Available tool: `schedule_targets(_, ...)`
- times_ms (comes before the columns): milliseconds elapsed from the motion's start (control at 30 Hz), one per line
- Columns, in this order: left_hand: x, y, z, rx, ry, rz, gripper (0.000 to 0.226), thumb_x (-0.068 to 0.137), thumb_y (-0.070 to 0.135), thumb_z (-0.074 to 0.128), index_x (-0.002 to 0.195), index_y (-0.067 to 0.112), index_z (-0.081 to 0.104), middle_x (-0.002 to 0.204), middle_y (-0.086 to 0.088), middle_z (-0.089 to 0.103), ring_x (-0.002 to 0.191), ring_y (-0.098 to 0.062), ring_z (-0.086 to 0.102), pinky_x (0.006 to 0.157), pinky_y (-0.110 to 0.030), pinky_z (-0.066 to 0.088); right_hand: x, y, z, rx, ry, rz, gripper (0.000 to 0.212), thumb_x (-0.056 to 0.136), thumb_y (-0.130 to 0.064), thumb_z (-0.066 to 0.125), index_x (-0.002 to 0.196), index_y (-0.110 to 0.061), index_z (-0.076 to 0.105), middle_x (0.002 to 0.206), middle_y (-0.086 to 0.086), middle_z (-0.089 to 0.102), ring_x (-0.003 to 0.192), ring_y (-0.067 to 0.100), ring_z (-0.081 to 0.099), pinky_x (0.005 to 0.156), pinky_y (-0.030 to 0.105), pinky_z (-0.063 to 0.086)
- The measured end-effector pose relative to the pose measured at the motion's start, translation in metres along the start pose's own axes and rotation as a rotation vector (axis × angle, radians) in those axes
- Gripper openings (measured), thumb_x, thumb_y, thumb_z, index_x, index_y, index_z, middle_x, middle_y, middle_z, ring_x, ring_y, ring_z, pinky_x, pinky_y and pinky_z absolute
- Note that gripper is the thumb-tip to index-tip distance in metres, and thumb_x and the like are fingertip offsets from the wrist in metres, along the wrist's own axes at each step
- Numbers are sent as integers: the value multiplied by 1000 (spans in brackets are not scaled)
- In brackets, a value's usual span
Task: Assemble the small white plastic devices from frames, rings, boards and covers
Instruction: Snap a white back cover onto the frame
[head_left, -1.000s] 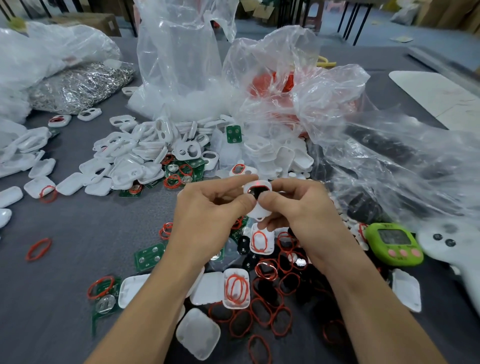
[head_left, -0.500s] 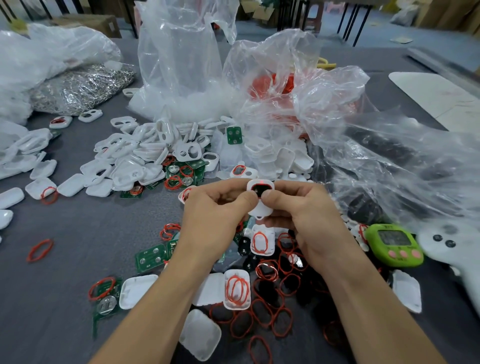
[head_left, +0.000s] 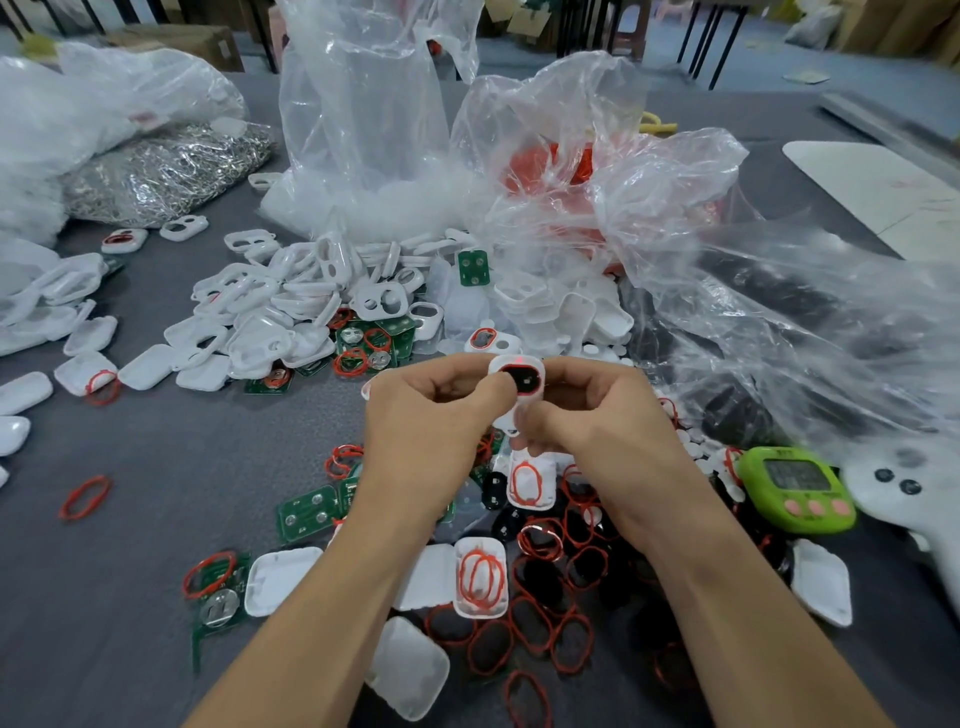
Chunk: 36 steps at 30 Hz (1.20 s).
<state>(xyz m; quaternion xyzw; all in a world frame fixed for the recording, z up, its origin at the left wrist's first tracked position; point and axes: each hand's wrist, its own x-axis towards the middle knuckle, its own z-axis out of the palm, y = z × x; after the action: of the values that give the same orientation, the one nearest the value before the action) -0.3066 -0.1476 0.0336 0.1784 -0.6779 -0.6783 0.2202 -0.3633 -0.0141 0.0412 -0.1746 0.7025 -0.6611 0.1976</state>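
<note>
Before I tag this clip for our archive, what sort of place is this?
Probably a small assembly workshop: a grey table strewn with white frames, red rings and green boards, clear bags of parts, and the left hand and right hand pinching one half-built device.

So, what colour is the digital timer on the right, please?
The digital timer is bright green with pink buttons, shown best in the head view.

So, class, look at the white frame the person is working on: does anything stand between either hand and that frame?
Nothing visible does. The left hand and the right hand both pinch the white frame directly, holding it up clear of the loose parts on the table.
</note>
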Motion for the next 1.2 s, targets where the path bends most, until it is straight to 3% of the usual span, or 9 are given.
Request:
schedule_targets(100,-1,4,-1,12,-71,29,15,82,11,79,85,24,84,64,9,74,57,3,63,57,-9,47,2,2,1,-23,94,21,23,68,-12,72,85,-23,82,68,11,73,58,18,61,60,27,51)
schedule_targets(233,-2,1,-2,66,-129,73,27,84,-1,71,96,19,84,80,3,79,74,-6,73,69,-17,54,3,4,3,2,191,41,27,65,0,72,79,-20,83,60,4,70,49,11,53,51,20,44)
schedule_targets(500,-3,-3,-1,129,-168,98,36,77,4,68,104,24,82,80,3,79,68,-5,67,67,-21,53,2,2,5,27,262,57,35,69,11,72,81,-20,84,60,-6,71,44,1,54,47,12,42)
schedule_targets(633,-4,-2,0,215,-161,125,39,75,17,67,105,39,80,70,6,72,61,-10,58,63,-29,51,2,2,4,86,257,80,36,70,13,71,80,-18,84,58,-5,70,41,1,54,44,11,42)
schedule_targets(733,-6,-5,-1,313,-145,176,41,77,23,68,108,47,77,58,9,61,54,-6,49,57,-20,42,1,4,3,75,256,82,34,71,11,73,82,-19,84,60,-3,72,40,2,54,44,11,41)
schedule_targets(867,-5,-7,-2,384,-78,220,35,83,19,72,105,46,76,59,9,61,51,1,46,55,-9,37,1,6,4,-25,226,33,25,71,-8,74,86,-26,83,69,-1,76,54,8,64,56,23,51)
schedule_targets(1000,-9,-9,2,456,-44,256,16,88,31,70,97,42,78,62,8,62,57,-2,51,56,-19,40,3,4,1,176,35,122,26,76,-9,62,95,-13,79,89,11,80,84,28,78,76,40,64)
schedule_targets(1133,-7,-11,5,352,-56,234,13,88,35,65,91,39,77,54,3,46,54,-5,39,52,-24,34,3,3,-3,8,26,40,21,85,-9,60,97,-18,75,87,12,79,81,36,77,77,44,64)
schedule_targets(1200,-3,-9,3,281,-96,216,16,89,30,65,94,34,79,56,6,37,57,-8,34,54,-26,31,1,3,-4,-132,36,-61,15,92,-15,61,96,-23,73,82,9,78,77,30,75,77,42,63)
